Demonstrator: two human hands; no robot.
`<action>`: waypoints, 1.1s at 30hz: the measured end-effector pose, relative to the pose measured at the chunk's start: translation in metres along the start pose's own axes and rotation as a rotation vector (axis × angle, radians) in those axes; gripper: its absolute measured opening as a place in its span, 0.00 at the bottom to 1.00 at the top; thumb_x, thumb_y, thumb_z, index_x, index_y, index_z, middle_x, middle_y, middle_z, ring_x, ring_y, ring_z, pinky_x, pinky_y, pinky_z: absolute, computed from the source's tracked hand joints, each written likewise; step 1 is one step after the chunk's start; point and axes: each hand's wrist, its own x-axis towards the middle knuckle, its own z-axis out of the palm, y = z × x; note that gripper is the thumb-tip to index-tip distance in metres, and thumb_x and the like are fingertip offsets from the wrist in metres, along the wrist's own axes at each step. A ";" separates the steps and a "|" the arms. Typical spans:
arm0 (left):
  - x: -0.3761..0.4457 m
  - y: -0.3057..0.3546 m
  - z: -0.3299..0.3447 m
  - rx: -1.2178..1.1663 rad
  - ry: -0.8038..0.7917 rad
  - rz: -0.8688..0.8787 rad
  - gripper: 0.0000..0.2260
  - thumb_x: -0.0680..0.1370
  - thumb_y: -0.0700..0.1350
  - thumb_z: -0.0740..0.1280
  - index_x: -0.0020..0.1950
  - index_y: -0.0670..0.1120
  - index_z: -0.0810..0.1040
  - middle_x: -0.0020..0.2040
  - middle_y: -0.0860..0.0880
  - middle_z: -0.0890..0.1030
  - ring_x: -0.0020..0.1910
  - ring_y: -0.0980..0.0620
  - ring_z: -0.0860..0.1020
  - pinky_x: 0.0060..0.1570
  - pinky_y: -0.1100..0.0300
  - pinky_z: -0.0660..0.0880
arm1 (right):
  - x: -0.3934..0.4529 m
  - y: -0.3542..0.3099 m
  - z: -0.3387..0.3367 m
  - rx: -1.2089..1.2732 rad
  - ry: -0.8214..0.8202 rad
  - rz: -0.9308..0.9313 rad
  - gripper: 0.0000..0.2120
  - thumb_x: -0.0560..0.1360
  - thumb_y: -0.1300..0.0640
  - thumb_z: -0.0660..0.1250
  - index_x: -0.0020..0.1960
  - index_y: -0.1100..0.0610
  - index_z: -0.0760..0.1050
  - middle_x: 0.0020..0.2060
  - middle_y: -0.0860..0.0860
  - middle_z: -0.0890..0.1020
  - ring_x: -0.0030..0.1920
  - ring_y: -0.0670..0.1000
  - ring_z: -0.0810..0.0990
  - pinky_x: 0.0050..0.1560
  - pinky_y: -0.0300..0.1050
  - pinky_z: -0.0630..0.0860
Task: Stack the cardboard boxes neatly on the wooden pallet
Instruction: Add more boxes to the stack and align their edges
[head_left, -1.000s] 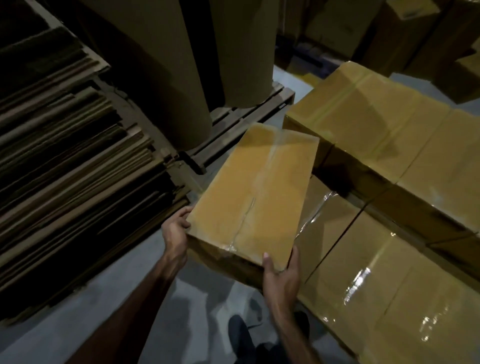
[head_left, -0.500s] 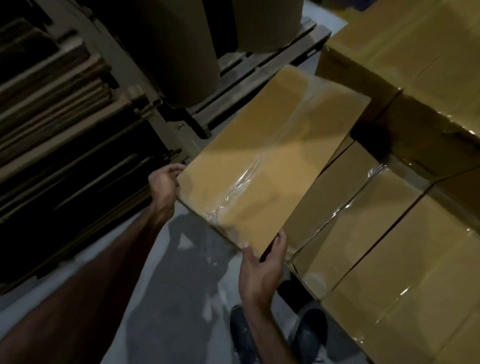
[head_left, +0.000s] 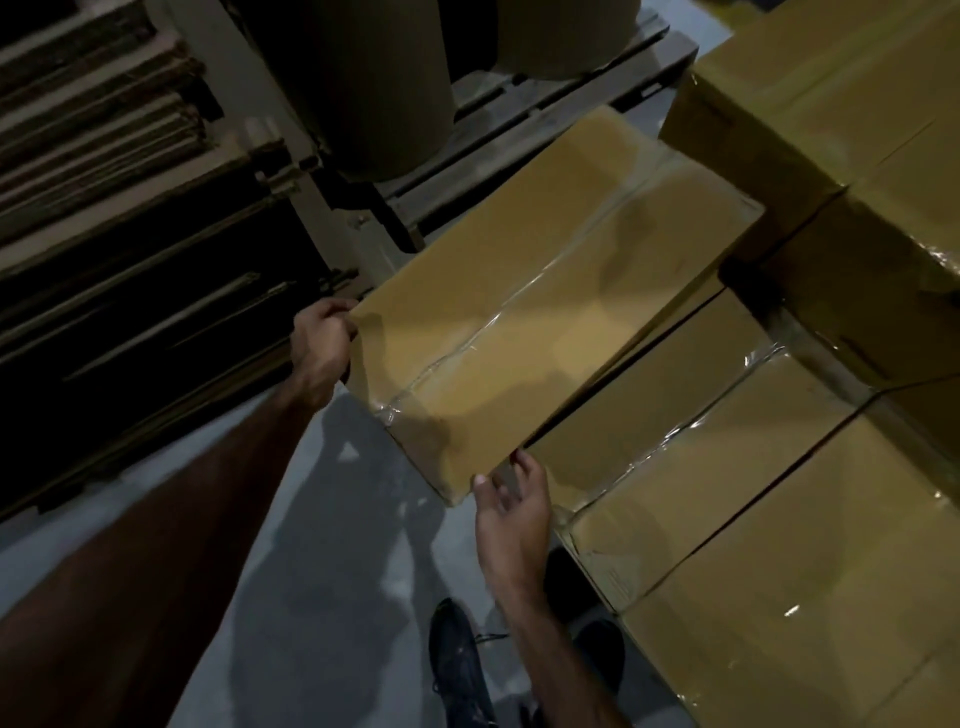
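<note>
A long taped cardboard box (head_left: 545, 306) lies tilted in the middle of the view, its far end next to the stacked boxes (head_left: 727, 467) on the right. My left hand (head_left: 319, 345) grips the box's near left corner, fingers curled over the edge. At the near right corner my right hand (head_left: 511, 512) has its thumb on the top face and its fingers under the box. The pallet beneath the stack is hidden by the boxes.
Taller boxes (head_left: 841, 130) stand at the back right. Behind the box, a wooden pallet (head_left: 519, 140) carries big cardboard rolls (head_left: 374, 78). Flat cardboard sheets (head_left: 104, 182) are piled at left. Grey floor (head_left: 311, 571) and my shoes (head_left: 457, 670) lie below.
The box has swung rightward and down toward the lower row of stacked boxes. Both hands have stayed at its near corners, and the view has tilted downward.
</note>
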 end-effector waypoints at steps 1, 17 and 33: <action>-0.005 -0.004 0.002 0.036 0.009 -0.001 0.15 0.76 0.41 0.66 0.60 0.52 0.83 0.55 0.49 0.85 0.56 0.45 0.82 0.52 0.52 0.82 | 0.006 -0.003 -0.007 -0.064 0.023 -0.023 0.27 0.81 0.55 0.72 0.77 0.47 0.68 0.71 0.42 0.75 0.67 0.45 0.78 0.68 0.52 0.78; -0.080 -0.042 0.034 -0.453 0.136 -0.274 0.24 0.78 0.62 0.67 0.67 0.49 0.76 0.59 0.45 0.83 0.58 0.40 0.82 0.57 0.42 0.79 | 0.130 -0.125 -0.149 -1.084 -0.210 -0.686 0.29 0.84 0.46 0.60 0.82 0.56 0.63 0.82 0.54 0.62 0.80 0.55 0.62 0.77 0.61 0.66; -0.030 -0.049 0.024 -0.607 0.049 -0.250 0.33 0.82 0.66 0.63 0.75 0.42 0.74 0.66 0.40 0.83 0.64 0.40 0.82 0.65 0.41 0.78 | 0.179 -0.146 -0.070 -1.398 -0.354 -0.891 0.33 0.81 0.36 0.58 0.81 0.51 0.63 0.82 0.50 0.60 0.83 0.56 0.56 0.79 0.69 0.54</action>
